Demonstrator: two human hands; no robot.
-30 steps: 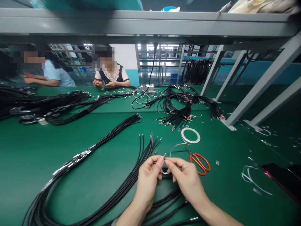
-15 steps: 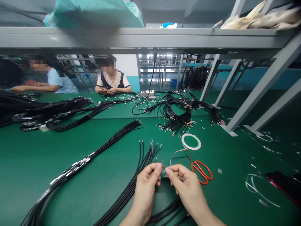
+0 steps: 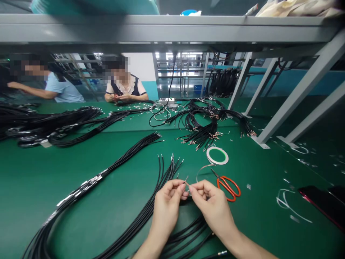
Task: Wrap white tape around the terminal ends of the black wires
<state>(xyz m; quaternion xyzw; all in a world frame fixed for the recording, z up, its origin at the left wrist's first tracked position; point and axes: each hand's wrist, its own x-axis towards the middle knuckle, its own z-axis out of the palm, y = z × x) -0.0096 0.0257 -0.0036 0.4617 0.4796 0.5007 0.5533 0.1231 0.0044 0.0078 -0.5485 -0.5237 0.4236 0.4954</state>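
Note:
Between the thumb and fingertips of my left hand (image 3: 167, 201), a thin cable end with a bare metal tip (image 3: 186, 178) sticks up. My right hand (image 3: 214, 203) pinches a narrow copper-coloured tape strip (image 3: 202, 168) against the cable end; the fingertips of both hands almost meet. The strip curves back behind the right fingers to a white tape roll (image 3: 226, 158) with a green inner ring. Orange-handled scissors (image 3: 219, 178) lie just beyond the right hand. A bundle of black cables (image 3: 147, 208) runs left of and under my hands. The fingers hide most of the held cable.
Another black cable bundle (image 3: 118, 166) with silvery bands curves along the left. Coiled cables with copper ends (image 3: 212, 126) lie farther back. Metal shelf legs (image 3: 293, 90) stand at right, near a dark phone-like object (image 3: 320, 201). Two people sit across the green table (image 3: 113, 201).
The view has tilted down slightly, so everything sits higher in the picture. Both hands stay pinched together; more of the copper-coloured strip shows between the fingertips.

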